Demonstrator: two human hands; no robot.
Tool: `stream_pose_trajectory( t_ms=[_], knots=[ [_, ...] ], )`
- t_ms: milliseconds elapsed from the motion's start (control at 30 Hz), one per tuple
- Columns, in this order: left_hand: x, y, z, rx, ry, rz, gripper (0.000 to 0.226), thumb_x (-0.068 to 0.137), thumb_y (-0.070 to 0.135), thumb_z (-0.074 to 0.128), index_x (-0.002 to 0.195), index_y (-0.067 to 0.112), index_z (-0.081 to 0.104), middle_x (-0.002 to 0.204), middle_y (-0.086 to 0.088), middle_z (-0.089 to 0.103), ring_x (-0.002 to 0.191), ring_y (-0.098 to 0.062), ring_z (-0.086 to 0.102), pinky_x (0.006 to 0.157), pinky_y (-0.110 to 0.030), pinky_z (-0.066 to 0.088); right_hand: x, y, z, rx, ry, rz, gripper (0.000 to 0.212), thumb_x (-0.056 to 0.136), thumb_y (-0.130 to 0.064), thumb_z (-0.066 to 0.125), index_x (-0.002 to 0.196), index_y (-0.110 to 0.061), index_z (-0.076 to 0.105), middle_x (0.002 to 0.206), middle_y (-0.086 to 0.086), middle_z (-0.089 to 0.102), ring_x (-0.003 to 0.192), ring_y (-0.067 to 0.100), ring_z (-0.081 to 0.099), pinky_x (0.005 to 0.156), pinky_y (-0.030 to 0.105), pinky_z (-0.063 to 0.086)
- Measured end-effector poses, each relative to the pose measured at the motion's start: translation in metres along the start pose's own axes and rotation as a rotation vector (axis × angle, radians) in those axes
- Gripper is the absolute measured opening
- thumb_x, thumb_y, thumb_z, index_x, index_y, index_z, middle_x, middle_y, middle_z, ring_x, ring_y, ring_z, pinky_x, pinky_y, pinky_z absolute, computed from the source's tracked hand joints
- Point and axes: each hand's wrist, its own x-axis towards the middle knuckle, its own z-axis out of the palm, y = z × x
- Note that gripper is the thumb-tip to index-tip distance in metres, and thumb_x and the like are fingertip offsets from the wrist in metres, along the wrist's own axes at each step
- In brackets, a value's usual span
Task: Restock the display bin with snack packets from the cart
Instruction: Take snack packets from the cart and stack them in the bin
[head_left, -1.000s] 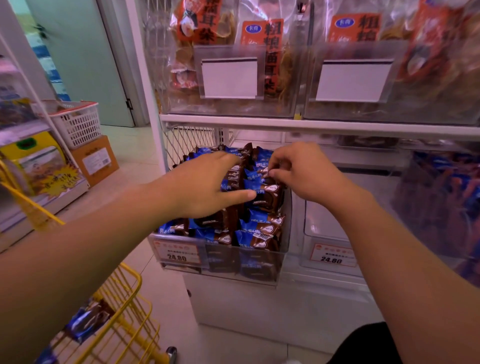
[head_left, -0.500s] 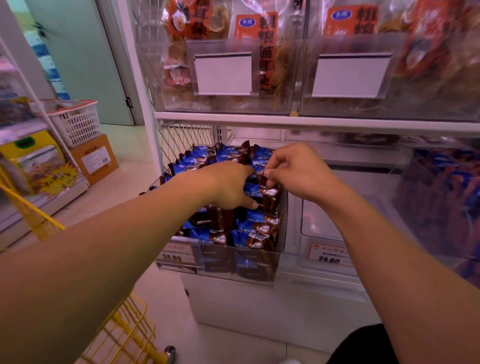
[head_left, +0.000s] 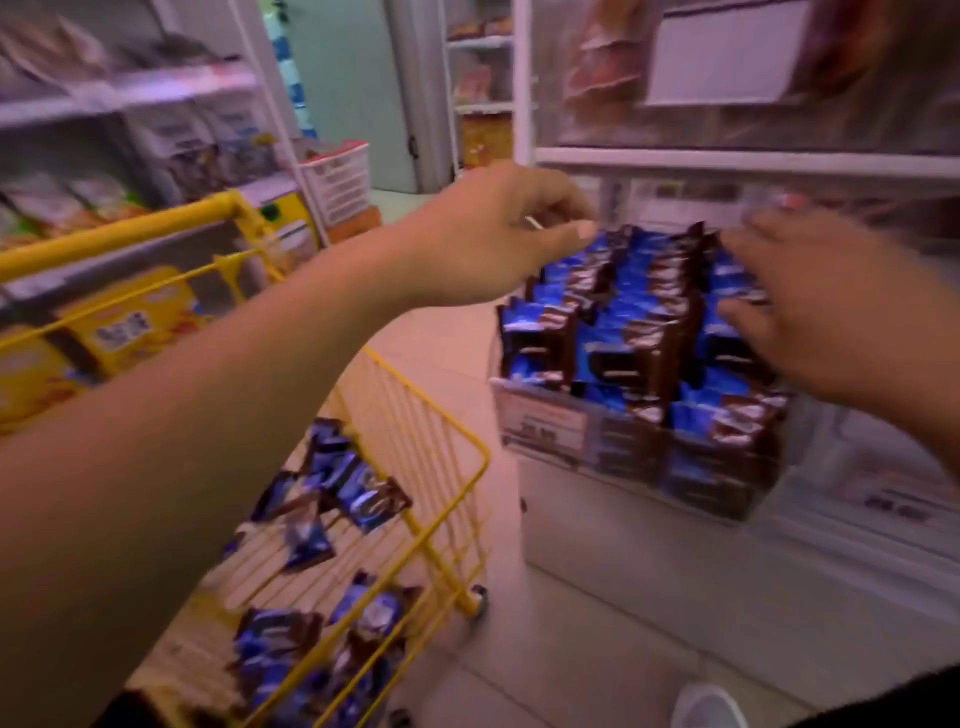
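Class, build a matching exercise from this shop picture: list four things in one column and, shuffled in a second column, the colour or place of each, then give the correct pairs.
Column one:
1. cart
2. snack packets
3. basket
4. right hand

Column two:
A. white with a red rim, on the floor by the door
B. yellow wire, standing left of the display bin
C. spread over the right side of the bin
D. blue and brown, packed in rows in the bin

Pairs: 1-B, 2-D, 3-A, 4-C
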Motion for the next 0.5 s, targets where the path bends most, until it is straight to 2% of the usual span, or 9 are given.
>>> stream_pose_trajectory(
  t_ms=[67, 100, 167, 200, 267, 333, 367, 433, 500],
  knots=[
    [-0.053, -0.041, -0.031, 0.07, 0.032, -0.137, 0.023, 0.098, 0.033, 0.059, 0.1, 0.013, 0.07, 0.086, 0.002, 0.071, 0.078, -0.015, 0.065, 0.07, -0.023, 0.049, -0.007, -0.053, -0.01, 0.289, 0.285, -0.197, 0.042, 0.089, -0.036, 0.055, 0.122, -0.011, 0.062, 0.117, 0.016, 0.067, 0.105, 0.032, 0.06, 0.096, 0.045, 0.048],
    [-0.08, -0.064, -0.041, 0.147, 0.019, -0.228, 0.023, 0.097, 0.036, 0.06, 0.095, 0.015, 0.07, 0.081, 0.004, 0.069, 0.073, -0.013, 0.062, 0.065, -0.02, 0.047, -0.011, -0.087, -0.016, 0.462, 0.299, -0.308, 0.038, 0.088, -0.041, 0.053, 0.116, -0.018, 0.066, 0.106, 0.006, 0.07, 0.095, 0.019, 0.062, 0.089, 0.038, 0.05],
    [-0.13, -0.111, -0.048, 0.324, -0.097, -0.413, 0.024, 0.095, 0.039, 0.062, 0.095, 0.016, 0.071, 0.086, 0.004, 0.07, 0.078, -0.012, 0.061, 0.066, -0.019, 0.046, -0.009, -0.155, -0.026, 0.648, 0.035, -0.544, 0.04, 0.084, -0.058, 0.054, 0.111, -0.032, 0.067, 0.096, -0.015, 0.069, 0.084, 0.003, 0.063, 0.076, 0.027, 0.054],
    [-0.15, -0.131, -0.047, 0.409, -0.197, -0.499, 0.025, 0.094, 0.04, 0.063, 0.099, 0.017, 0.072, 0.094, 0.001, 0.071, 0.086, -0.015, 0.063, 0.073, -0.024, 0.049, 0.001, -0.186, -0.025, 0.626, -0.152, -0.626, 0.05, 0.079, -0.068, 0.054, 0.117, -0.036, 0.064, 0.099, -0.02, 0.066, 0.088, 0.001, 0.063, 0.076, 0.025, 0.053],
    [-0.177, -0.163, -0.043, 0.52, -0.379, -0.631, 0.026, 0.093, 0.042, 0.064, 0.101, 0.019, 0.072, 0.101, -0.001, 0.071, 0.093, -0.02, 0.063, 0.08, -0.032, 0.05, 0.036, -0.245, -0.01, 0.402, -0.492, -0.738, 0.071, 0.073, -0.073, 0.066, 0.134, -0.038, 0.052, 0.118, -0.017, 0.061, 0.105, 0.009, 0.061, 0.08, 0.025, 0.047],
    [-0.192, -0.183, -0.043, 0.531, -0.435, -0.727, 0.028, 0.094, 0.045, 0.062, 0.097, 0.019, 0.071, 0.093, 0.001, 0.068, 0.085, -0.019, 0.06, 0.07, -0.032, 0.049, 0.072, -0.303, 0.027, 0.164, -0.74, -0.802, 0.092, 0.074, -0.063, 0.077, 0.15, -0.031, 0.036, 0.145, -0.005, 0.049, 0.127, 0.02, 0.052, 0.095, 0.033, 0.046],
    [-0.197, -0.191, -0.044, 0.536, -0.449, -0.758, 0.03, 0.095, 0.045, 0.06, 0.095, 0.017, 0.07, 0.087, 0.002, 0.065, 0.08, -0.018, 0.059, 0.063, -0.03, 0.046, 0.084, -0.33, 0.048, 0.074, -0.829, -0.811, 0.102, 0.074, -0.06, 0.08, 0.155, -0.029, 0.027, 0.156, -0.002, 0.039, 0.136, 0.025, 0.045, 0.102, 0.039, 0.044],
    [-0.206, -0.205, -0.047, 0.548, -0.483, -0.794, 0.031, 0.096, 0.043, 0.059, 0.093, 0.014, 0.07, 0.083, 0.002, 0.062, 0.077, -0.017, 0.058, 0.06, -0.03, 0.044, 0.098, -0.372, 0.095, -0.063, -0.935, -0.801, 0.117, 0.071, -0.058, 0.084, 0.16, -0.028, 0.013, 0.165, 0.001, 0.022, 0.146, 0.032, 0.033, 0.11, 0.049, 0.04],
    [-0.214, -0.214, -0.048, 0.554, -0.496, -0.819, 0.028, 0.097, 0.04, 0.057, 0.093, 0.014, 0.068, 0.082, 0.002, 0.061, 0.077, -0.017, 0.058, 0.063, -0.03, 0.044, 0.107, -0.397, 0.137, -0.18, -0.923, -0.781, 0.129, 0.067, -0.064, 0.083, 0.16, -0.03, 0.001, 0.167, 0.006, 0.013, 0.146, 0.038, 0.03, 0.108, 0.053, 0.039]
  ],
)
